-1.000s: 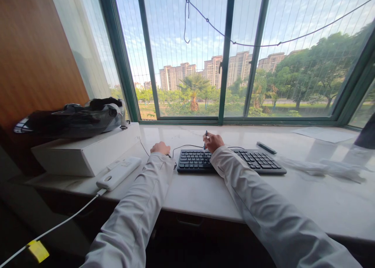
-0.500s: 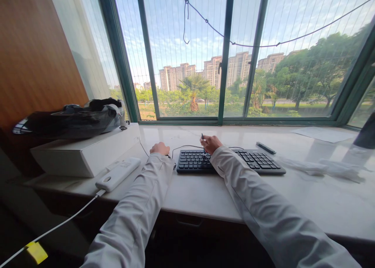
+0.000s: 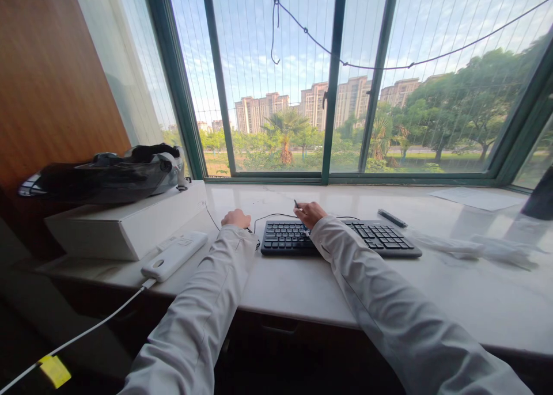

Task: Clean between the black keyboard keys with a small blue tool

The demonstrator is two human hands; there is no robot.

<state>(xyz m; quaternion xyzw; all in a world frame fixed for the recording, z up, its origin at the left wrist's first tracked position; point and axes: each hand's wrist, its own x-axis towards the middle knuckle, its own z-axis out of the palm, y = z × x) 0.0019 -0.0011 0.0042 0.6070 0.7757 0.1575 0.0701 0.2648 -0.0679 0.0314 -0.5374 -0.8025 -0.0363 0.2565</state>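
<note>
Now our right hand point(image 3: 309, 213) pinches a thin dark pen point(image 3: 296, 204) above the far left rows of the keyboard point(image 3: 380, 236). Our left hand point(image 3: 236, 217) rests curled just left of the keyboard; we cannot tell its grip.

A wide window point(image 3: 276, 95) with green frames filled the far wall, and bright daylight came through it. Below the window ran a pale stone counter point(image 3: 302, 285). Left of the window stood a brown wooden wall point(image 3: 47, 72). Beyond the window were trees point(image 3: 453, 101) and tall buildings point(image 3: 315, 104).
</note>
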